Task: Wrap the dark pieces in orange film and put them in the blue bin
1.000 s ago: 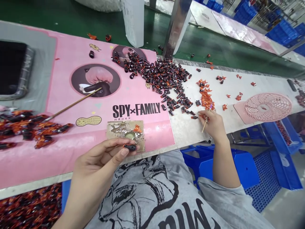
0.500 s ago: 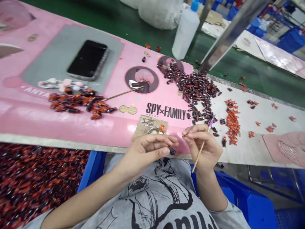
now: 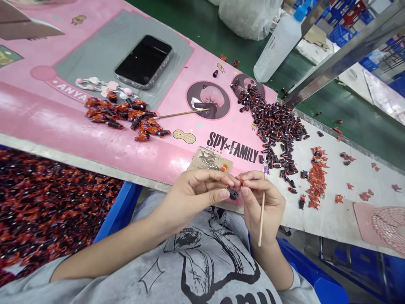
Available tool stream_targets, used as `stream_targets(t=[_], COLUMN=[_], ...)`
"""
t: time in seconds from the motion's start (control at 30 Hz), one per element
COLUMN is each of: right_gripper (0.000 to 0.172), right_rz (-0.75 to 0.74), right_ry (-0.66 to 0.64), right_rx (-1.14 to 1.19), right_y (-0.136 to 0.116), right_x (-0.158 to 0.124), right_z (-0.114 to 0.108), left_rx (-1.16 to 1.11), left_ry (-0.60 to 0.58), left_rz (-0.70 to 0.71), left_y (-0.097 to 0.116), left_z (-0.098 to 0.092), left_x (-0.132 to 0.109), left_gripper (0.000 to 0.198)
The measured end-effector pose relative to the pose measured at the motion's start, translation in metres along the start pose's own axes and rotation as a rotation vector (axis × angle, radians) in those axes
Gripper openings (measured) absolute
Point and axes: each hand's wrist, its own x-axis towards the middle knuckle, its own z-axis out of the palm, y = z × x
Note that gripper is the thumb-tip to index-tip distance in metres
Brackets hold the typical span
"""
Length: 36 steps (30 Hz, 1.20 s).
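My left hand point(image 3: 202, 190) is closed on a small black plastic part point(image 3: 233, 193), pinched between thumb and fingertips. My right hand point(image 3: 264, 200) pinches a small orange piece point(image 3: 241, 182) against the black part's upper end, and the fingertips of both hands meet there. A thin wooden stick point(image 3: 262, 217) with a purple tip is also tucked between my right fingers. Just beyond my left hand lies a brown card point(image 3: 207, 159) with a wet-looking, shiny patch and an orange piece on it.
Black parts point(image 3: 275, 120) lie heaped beyond my right hand, beside a row of orange pieces point(image 3: 317, 179). Joined orange-black pieces point(image 3: 117, 112) lie at left near a phone point(image 3: 144, 61) and a second stick point(image 3: 183, 113). A white bottle point(image 3: 278, 48) stands behind. A blue bin point(image 3: 122, 207) holds many pieces.
My right hand has moved left to my left hand, bringing the orange piece against the black part. The view has shifted and tilted slightly.
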Motion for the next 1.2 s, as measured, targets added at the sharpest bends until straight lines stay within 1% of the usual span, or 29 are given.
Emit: stream_targets(t=[0.07, 0.13, 0.2, 0.27, 0.4, 0.57, 0.7, 0.93, 1.07, 1.2], right_gripper=[0.01, 0.015, 0.022, 0.029, 0.035, 0.034, 0.032, 0.03, 0.03, 0.027], right_rz=[-0.039, -0.108, -0.181, -0.237, -0.307, -0.39, -0.409, -0.43, -0.446, -0.458], right_ry=[-0.041, -0.091, -0.138, -0.16, -0.148, -0.147, -0.116, -0.112, -0.107, -0.105], right_rx=[0.028, 0.002, -0.071, -0.158, -0.243, -0.307, -0.365, -0.385, -0.406, -0.43], right_y=[-0.004, -0.009, -0.013, -0.016, -0.015, -0.014, -0.015, -0.015, -0.015, -0.016], right_x=[0.002, 0.003, 0.003, 0.003, 0.001, -0.001, -0.001, 0.0, 0.001, 0.001], right_z=[-0.001, -0.004, -0.006, -0.007, -0.008, -0.008, -0.008, -0.008, -0.008, -0.008], left_rx=[0.062, 0.102, 0.12, 0.134, 0.158, 0.18, 0.247, 0.247, 0.23, 0.224], left_ry=[0.022, 0.03, 0.028, 0.029, 0.041, 0.108, 0.146, 0.122, 0.126, 0.142], left_rz=[0.044, 0.084, 0.122, 0.163, 0.241, 0.319, 0.374, 0.377, 0.356, 0.351], left_y=[0.001, 0.001, 0.001, 0.002, 0.0, -0.005, -0.007, -0.007, -0.008, -0.007], left_z=[0.002, 0.004, 0.005, 0.007, 0.01, 0.015, 0.017, 0.02, 0.02, 0.019], left_x=[0.0, 0.0, -0.001, -0.002, -0.003, -0.004, -0.005, -0.006, -0.006, -0.005], left_gripper=[0.011, 0.014, 0.016, 0.018, 0.021, 0.022, 0.019, 0.022, 0.022, 0.02])
